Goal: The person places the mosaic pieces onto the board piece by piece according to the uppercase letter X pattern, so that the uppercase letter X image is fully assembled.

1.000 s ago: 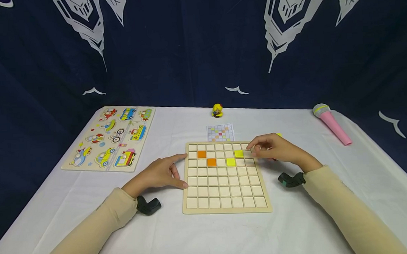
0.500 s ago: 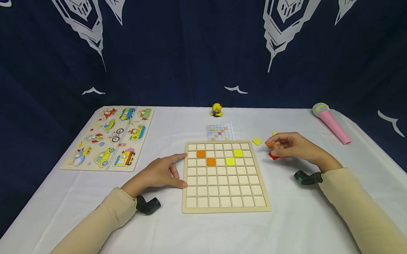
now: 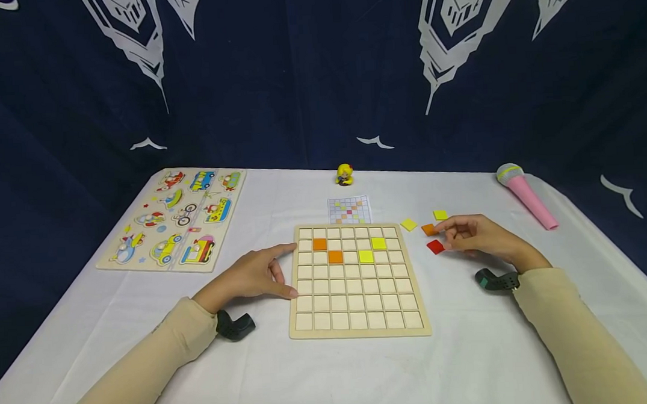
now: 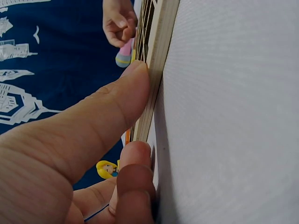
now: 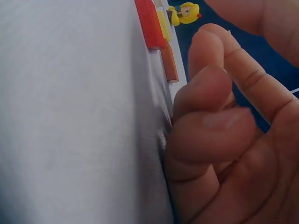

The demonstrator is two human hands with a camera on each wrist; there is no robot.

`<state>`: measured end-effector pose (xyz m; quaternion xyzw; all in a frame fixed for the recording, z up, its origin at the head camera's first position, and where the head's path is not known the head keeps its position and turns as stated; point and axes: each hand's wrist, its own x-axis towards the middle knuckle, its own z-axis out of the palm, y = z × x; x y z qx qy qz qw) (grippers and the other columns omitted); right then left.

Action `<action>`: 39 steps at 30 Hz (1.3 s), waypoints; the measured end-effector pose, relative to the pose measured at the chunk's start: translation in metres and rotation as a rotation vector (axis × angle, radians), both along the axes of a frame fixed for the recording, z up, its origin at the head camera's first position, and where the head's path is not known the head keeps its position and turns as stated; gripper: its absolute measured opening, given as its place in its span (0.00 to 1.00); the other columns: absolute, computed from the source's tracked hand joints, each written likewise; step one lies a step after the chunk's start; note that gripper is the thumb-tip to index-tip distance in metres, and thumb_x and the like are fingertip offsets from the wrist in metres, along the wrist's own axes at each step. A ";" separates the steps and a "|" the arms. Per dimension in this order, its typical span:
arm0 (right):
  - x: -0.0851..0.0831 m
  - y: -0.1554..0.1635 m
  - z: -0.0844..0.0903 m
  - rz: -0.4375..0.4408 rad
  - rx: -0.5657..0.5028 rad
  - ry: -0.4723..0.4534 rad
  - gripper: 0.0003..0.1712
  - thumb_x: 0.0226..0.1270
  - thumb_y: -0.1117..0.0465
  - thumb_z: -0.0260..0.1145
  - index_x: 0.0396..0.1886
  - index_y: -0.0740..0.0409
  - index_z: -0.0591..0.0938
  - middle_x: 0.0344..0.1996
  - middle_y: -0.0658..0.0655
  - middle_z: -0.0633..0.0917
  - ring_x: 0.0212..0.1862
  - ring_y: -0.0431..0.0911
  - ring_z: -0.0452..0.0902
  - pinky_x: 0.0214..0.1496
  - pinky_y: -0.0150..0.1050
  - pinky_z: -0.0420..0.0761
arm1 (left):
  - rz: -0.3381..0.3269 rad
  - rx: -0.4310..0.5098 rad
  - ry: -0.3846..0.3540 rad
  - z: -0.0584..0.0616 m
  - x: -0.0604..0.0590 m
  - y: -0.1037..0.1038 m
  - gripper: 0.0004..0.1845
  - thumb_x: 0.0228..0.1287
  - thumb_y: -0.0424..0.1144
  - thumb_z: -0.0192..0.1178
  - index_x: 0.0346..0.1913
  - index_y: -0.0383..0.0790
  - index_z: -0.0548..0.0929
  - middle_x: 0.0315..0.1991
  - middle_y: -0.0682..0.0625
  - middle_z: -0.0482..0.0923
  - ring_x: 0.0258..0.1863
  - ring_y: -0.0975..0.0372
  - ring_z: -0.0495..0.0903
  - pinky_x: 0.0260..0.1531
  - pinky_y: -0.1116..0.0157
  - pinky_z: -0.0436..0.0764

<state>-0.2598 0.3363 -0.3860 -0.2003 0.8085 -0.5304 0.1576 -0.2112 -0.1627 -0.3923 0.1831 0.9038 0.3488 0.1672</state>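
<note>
My left hand [image 3: 251,276] touches the left edge of a wooden grid board [image 3: 360,334] with its index finger and thumb spread apart. Two orange tiles [image 3: 335,257] and two yellow tiles [image 3: 366,257] sit in the board's upper squares. To the right of the board is my right hand [image 3: 474,237], its index fingertip right at a loose orange tile [image 3: 428,230]. Just below that lies a red tile [image 3: 435,246], close to the thumb. In the right wrist view nothing shows between the bent fingers [image 5: 205,135], and both loose tiles lie on the cloth ahead of them.
Two more yellow tiles [image 3: 408,225] lie beyond the board's right corner. A printed pattern card [image 3: 349,210] and a small yellow-haired figurine [image 3: 344,175] stand behind it. A vehicle puzzle board [image 3: 157,242] lies at left, a pink toy microphone [image 3: 532,204] at right.
My right hand has moved right, from the board's upper right corner to the loose tiles, uncovering the yellow, orange and red ones. The left hand stays at the board's edge.
</note>
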 end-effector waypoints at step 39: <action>0.006 -0.026 0.004 0.013 0.280 0.139 0.16 0.63 0.71 0.80 0.50 0.71 0.87 0.35 0.52 0.82 0.29 0.40 0.71 0.33 0.32 0.71 | -0.013 0.002 0.007 0.002 0.000 0.000 0.55 0.54 0.45 0.86 0.81 0.35 0.69 0.30 0.52 0.82 0.25 0.61 0.75 0.31 0.64 0.72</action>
